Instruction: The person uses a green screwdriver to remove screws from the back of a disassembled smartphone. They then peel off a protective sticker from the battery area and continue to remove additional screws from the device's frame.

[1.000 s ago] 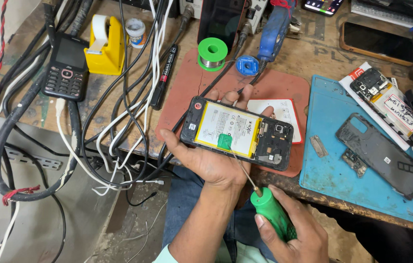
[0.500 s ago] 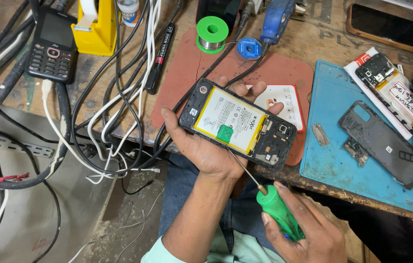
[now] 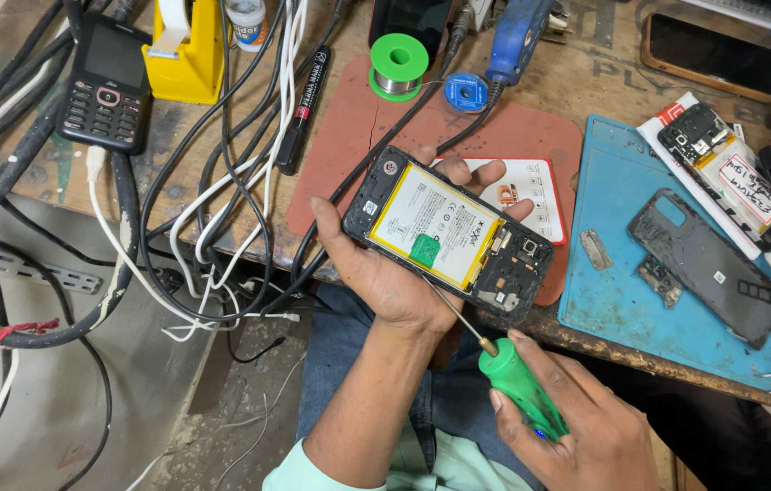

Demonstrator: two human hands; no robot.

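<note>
The wooden counter (image 3: 604,82) carries everything, worn and crowded. Over its left side a tangle of black and white cables (image 3: 176,209) spills off the edge toward the floor. On the right lies a blue work mat (image 3: 613,309), which keeps loose parts together: a dark phone back cover (image 3: 708,264) rests on it face down, with a second opened phone (image 3: 722,168) just beyond, at the mat's far edge. A reddish-brown mat (image 3: 349,136) lies in the middle, under a white card (image 3: 531,186).

Above the near edge of that mat the left hand (image 3: 385,273) cradles an opened smartphone (image 3: 449,232), back cover off, battery and circuit board facing up. The fingers wrap around from beneath, thumb on the near-left end and fingertips showing over the far long side, so the phone sits tilted toward the eye and steady for tool work.

The right hand (image 3: 567,427) is closed around the green handle of a screwdriver (image 3: 517,377), below the counter edge over the lap. Its thin shaft slants up and left, the tip meeting the phone at the lower edge of the battery, near a green tab.

Farther back stand a yellow tape dispenser (image 3: 187,50), a black keypad phone (image 3: 105,82), a blue tool handle (image 3: 517,36), a black marker (image 3: 303,109) and a green solder spool (image 3: 398,64).
</note>
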